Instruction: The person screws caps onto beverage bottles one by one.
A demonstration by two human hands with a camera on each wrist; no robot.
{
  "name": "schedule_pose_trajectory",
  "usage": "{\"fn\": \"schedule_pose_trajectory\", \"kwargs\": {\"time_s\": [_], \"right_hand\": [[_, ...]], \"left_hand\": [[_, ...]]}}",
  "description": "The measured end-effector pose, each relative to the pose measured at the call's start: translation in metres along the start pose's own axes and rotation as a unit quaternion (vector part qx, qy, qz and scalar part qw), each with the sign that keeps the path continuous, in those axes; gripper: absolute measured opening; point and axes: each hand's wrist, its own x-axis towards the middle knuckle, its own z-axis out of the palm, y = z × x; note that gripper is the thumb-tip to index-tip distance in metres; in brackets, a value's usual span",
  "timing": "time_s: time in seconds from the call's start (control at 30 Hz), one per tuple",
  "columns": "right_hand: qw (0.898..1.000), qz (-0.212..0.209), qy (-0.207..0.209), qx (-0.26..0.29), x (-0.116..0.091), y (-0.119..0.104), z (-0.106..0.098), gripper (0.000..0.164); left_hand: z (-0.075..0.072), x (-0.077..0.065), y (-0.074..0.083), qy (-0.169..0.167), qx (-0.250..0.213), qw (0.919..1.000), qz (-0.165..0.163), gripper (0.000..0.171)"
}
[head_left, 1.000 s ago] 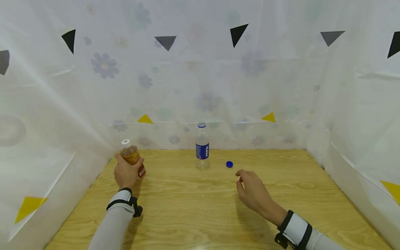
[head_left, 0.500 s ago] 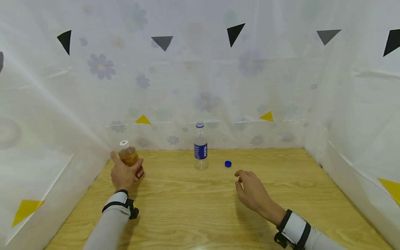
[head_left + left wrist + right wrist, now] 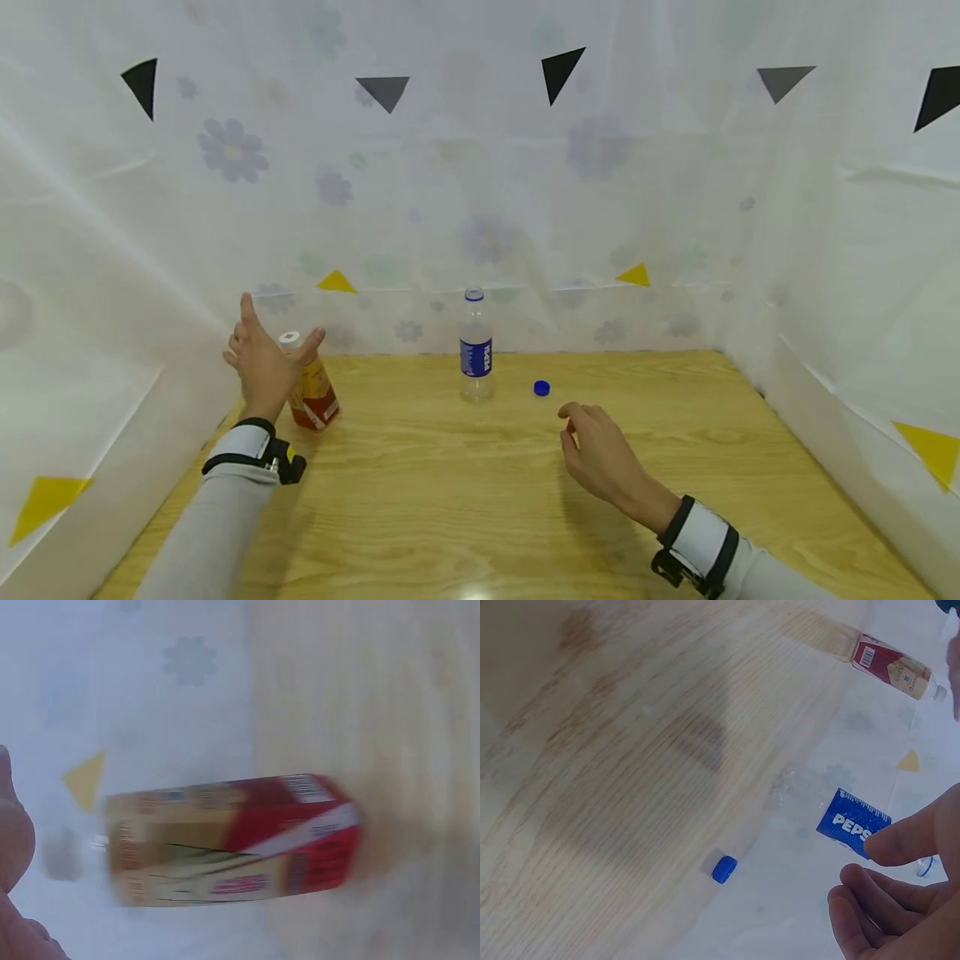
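Observation:
At the left of the table stands an upright drink bottle point(image 3: 317, 396) with a white cap and a red and yellow label. My left hand point(image 3: 268, 367) is up beside its top, thumb and fingers spread, holding nothing; in the left wrist view the bottle's label point(image 3: 240, 844) shows whole, with no finger round it. An uncapped clear Pepsi bottle point(image 3: 476, 358) with a blue label stands upright at the back middle. To its right a blue bottle cap point(image 3: 542, 388) lies on the wood. My right hand point(image 3: 600, 454) hovers just nearer than the cap, fingers loosely bent around nothing.
The wooden table point(image 3: 450, 500) is walled in at the back and both sides by white flowered sheeting point(image 3: 480, 183). Black, grey and yellow triangles are stuck on the sheeting. Each wrist carries a strapped-on camera.
My left hand has let go of the drink bottle and risen up and to the left, its fingers spreading. The bottle stays standing. The right hand keeps its place, and the head view shifts slightly.

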Motion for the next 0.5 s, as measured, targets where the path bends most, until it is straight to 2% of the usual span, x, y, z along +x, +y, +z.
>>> {"fn": "schedule_pose_trajectory", "kwargs": {"time_s": [0.13, 0.23, 0.33, 0.43, 0.5], "right_hand": [[1.000, 0.006, -0.003, 0.003, 0.000, -0.002, -0.001, 0.020], [1.000, 0.007, -0.007, 0.005, 0.000, -0.003, 0.000, 0.020], [1.000, 0.005, -0.009, 0.008, -0.001, -0.004, 0.001, 0.019], [1.000, 0.001, -0.002, 0.010, 0.000, -0.004, 0.001, 0.020], [1.000, 0.000, 0.000, 0.012, 0.001, -0.005, 0.001, 0.020]], "left_hand": [[-0.011, 0.019, 0.034, -0.003, 0.006, 0.9984, 0.056, 0.112], [-0.010, 0.026, 0.062, -0.006, -0.007, 0.9954, 0.096, 0.105], [-0.001, 0.029, 0.090, -0.015, -0.023, 0.9922, 0.122, 0.102], [0.016, 0.025, 0.115, -0.042, -0.047, 0.9907, 0.120, 0.101], [0.030, 0.019, 0.129, -0.071, -0.065, 0.9895, 0.108, 0.102]]}}
